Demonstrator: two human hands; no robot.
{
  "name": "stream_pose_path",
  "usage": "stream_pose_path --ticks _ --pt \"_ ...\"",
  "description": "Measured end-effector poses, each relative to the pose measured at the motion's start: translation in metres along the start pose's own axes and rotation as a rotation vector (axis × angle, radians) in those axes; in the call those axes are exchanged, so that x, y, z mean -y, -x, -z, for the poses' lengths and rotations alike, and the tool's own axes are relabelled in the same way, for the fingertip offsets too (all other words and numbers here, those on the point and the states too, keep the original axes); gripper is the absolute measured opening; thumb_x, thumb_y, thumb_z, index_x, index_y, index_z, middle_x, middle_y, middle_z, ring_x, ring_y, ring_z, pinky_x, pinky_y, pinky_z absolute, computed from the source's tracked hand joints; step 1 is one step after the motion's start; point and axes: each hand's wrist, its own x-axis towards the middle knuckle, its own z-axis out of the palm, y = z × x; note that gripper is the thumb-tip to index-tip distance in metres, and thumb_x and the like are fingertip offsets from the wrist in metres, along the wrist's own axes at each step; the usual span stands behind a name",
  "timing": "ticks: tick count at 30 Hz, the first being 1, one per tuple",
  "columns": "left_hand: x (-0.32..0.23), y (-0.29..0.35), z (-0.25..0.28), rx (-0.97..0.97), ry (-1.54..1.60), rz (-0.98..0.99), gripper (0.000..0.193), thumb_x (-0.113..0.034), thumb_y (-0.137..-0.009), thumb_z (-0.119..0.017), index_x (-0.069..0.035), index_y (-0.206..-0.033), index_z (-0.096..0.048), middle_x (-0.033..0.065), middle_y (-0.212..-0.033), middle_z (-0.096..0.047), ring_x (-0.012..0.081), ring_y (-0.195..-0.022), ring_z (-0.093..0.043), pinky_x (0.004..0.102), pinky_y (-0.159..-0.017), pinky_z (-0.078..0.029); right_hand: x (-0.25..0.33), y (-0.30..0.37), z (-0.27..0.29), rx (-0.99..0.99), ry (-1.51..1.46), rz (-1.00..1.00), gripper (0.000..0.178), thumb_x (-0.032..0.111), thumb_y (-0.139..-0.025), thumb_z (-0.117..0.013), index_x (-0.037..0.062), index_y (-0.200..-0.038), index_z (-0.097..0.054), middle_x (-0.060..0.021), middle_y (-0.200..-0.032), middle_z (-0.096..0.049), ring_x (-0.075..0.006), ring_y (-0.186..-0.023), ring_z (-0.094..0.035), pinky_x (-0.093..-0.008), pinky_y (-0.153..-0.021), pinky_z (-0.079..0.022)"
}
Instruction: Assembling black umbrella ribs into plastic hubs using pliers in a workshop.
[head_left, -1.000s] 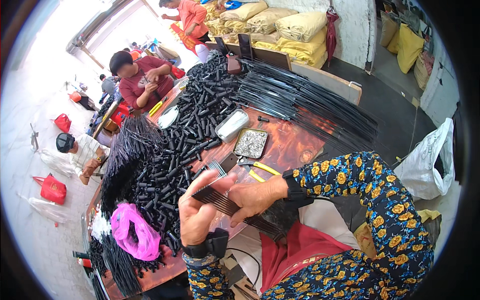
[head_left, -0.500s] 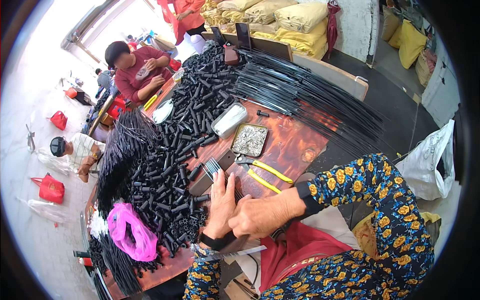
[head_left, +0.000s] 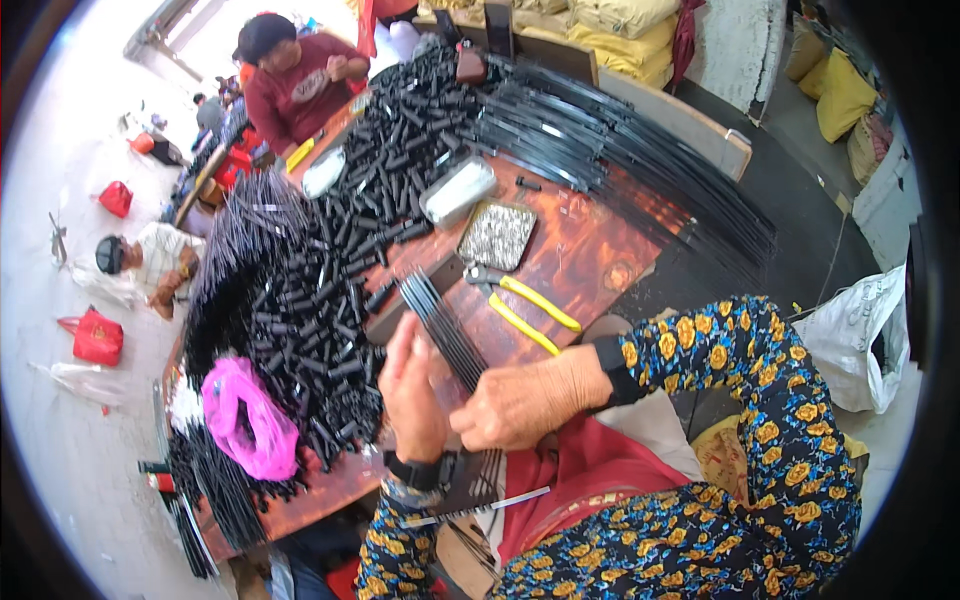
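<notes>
Several thin black rods lie side by side on a dark block at the table's near edge. They run down beneath my right hand, which is closed with its fingers curled under. Whatever it grips is hidden. My left hand is beside the rods with its fingers stretched out, slightly blurred and open. To the right of the rods lie pliers with yellow handles, their dark jaws pointing toward the block. Below my hands, a narrow pale strip crosses in front of my lap.
Black tubular parts are heaped across the left. Beyond the pliers are silvery bits in a square tin and a whitish container. Long black rods overhang the far right edge. A pink plastic bag lies left; a person sits across.
My left hand has lifted off the rods and shifted left, exposing more of them. My right hand stays closed in nearly the same place. The view has tilted slightly.
</notes>
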Motion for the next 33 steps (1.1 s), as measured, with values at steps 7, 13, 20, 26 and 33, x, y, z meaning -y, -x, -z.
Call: stream_pose_path --ticks 7,13,20,26,33 --pt "0.028 -0.019 0.002 0.259 -0.608 -0.462 0.039 -0.018 -0.100 -0.045 -0.001 -0.134 -0.053 0.0192 -0.144 -0.045 0.0312 -0.141 -0.032 0.0421 -0.116 -0.019 -0.003 -0.005 0.007 0.048 -0.040 -0.036 0.016 0.017 -0.075 -0.067 0.0026 -0.072 -0.059 -0.0118 -0.076 -0.058 -0.0303 -0.066 -0.065 -0.0400 -0.059 -0.053" --pt "0.040 -0.024 0.015 0.358 -0.938 -0.471 0.039 -0.025 -0.098 -0.050 -0.007 -0.131 -0.057 0.0206 -0.151 -0.034 0.0382 -0.144 -0.022 0.0537 -0.116 -0.011 0.002 -0.003 0.000 0.062 -0.041 -0.003 0.015 0.008 -0.070 -0.063 0.0024 -0.075 -0.050 -0.0108 -0.081 -0.050 -0.0281 -0.069 -0.063 -0.0392 -0.053 -0.052" --pt "0.048 -0.030 0.024 0.196 -1.286 -0.696 0.048 -0.033 -0.092 -0.058 -0.007 -0.132 -0.055 0.0195 -0.150 -0.034 0.0392 -0.142 -0.024 0.0565 -0.114 -0.014 0.002 -0.011 -0.005 0.095 -0.025 0.047 0.011 0.010 -0.071 -0.062 0.0025 -0.074 -0.054 -0.0100 -0.078 -0.053 -0.0266 -0.065 -0.063 -0.0377 -0.053 -0.051" --pt "0.051 -0.047 0.029 0.125 -1.227 -0.844 0.037 -0.022 -0.091 -0.060 -0.004 -0.124 -0.059 0.0215 -0.141 -0.045 0.0404 -0.135 -0.037 0.0553 -0.111 -0.024 -0.011 -0.014 0.005 0.079 -0.119 -0.039 0.016 0.010 -0.069 -0.066 0.0032 -0.079 -0.055 -0.0100 -0.079 -0.053 -0.0299 -0.067 -0.062 -0.0401 -0.055 -0.051" --pt "0.056 -0.041 0.028 0.216 -1.259 -0.725 0.054 -0.029 -0.092 -0.057 -0.001 -0.137 -0.046 0.0248 -0.149 -0.033 0.0424 -0.140 -0.026 0.0550 -0.113 -0.020 -0.012 -0.012 0.002 0.012 -0.191 -0.018 0.019 0.010 -0.070 -0.066 0.0043 -0.081 -0.051 -0.0100 -0.081 -0.051 -0.0314 -0.070 -0.061 -0.0415 -0.057 -0.051"
